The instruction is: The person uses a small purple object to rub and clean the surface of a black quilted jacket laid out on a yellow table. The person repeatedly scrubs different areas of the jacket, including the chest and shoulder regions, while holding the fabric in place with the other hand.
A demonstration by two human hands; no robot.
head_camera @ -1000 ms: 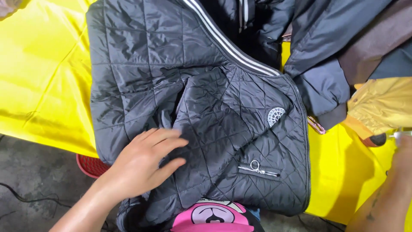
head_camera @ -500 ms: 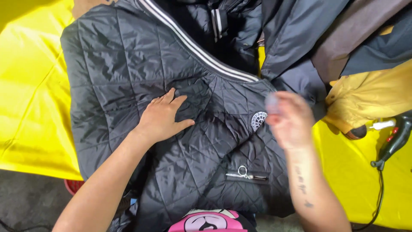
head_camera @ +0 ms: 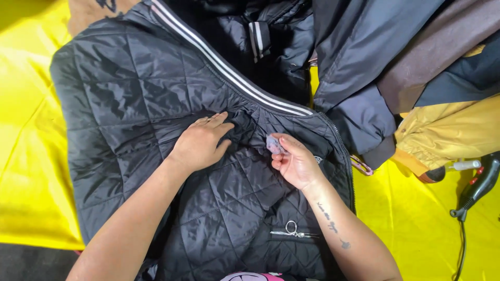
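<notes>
**Both hands closed in on one spot of the quilted jacket**

Since half a second ago, the right hand (head_camera: 296,165) has come down out of its blurred, raised position and settled on the jacket, while the left hand (head_camera: 200,144) has slid slightly toward the collar side. They now sit just beside each other, a small fold of fabric between them.

Left hand: flat, palm down, fingers spread and pressing the black quilted jacket (head_camera: 130,104) — an open grip, holding nothing, only pinning the cloth. Right hand: its grip is closed on a small pale bluish-grey wad (head_camera: 274,144), pinched between thumb and fingertips, which touches the jacket just below the grey-striped collar band (head_camera: 229,70).

The wad lies to the right of the left fingertips, near but apart; the right hand is the nearer one, since it holds it. The jacket's long axis runs from the collar at top down toward the person, spread over a yellow sheet (head_camera: 416,224). A zipped pocket with a ring pull (head_camera: 291,227) lies nearer the person, beside the right forearm. Other jackets (head_camera: 396,62) are piled at upper right — a hair dryer (head_camera: 479,184) rests at the far right edge.
</notes>
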